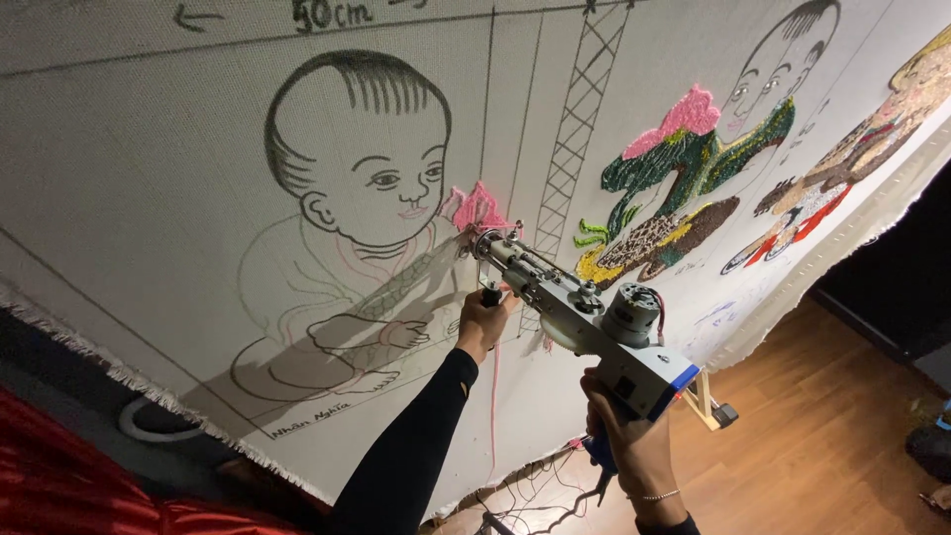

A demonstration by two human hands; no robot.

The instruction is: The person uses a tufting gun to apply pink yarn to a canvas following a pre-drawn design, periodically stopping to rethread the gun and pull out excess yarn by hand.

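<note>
A grey and blue tufting gun (pixel 584 317) is pressed nose-first against a large white cloth (pixel 149 178) stretched upright. My left hand (pixel 483 322), in a black sleeve, grips the gun's front handle. My right hand (pixel 626 431) holds the blue rear grip from below. The gun's tip touches a small patch of pink tufted yarn (pixel 477 208) beside a drawn outline of a seated baby (pixel 347 238). A pink yarn strand (pixel 494 396) hangs down under the gun.
Further right on the cloth are finished tufted patches in pink, green, yellow and brown (pixel 684 178), and a red and white one (pixel 812 208). A wooden floor (pixel 822 446) lies at lower right. Red fabric (pixel 69 476) sits at lower left.
</note>
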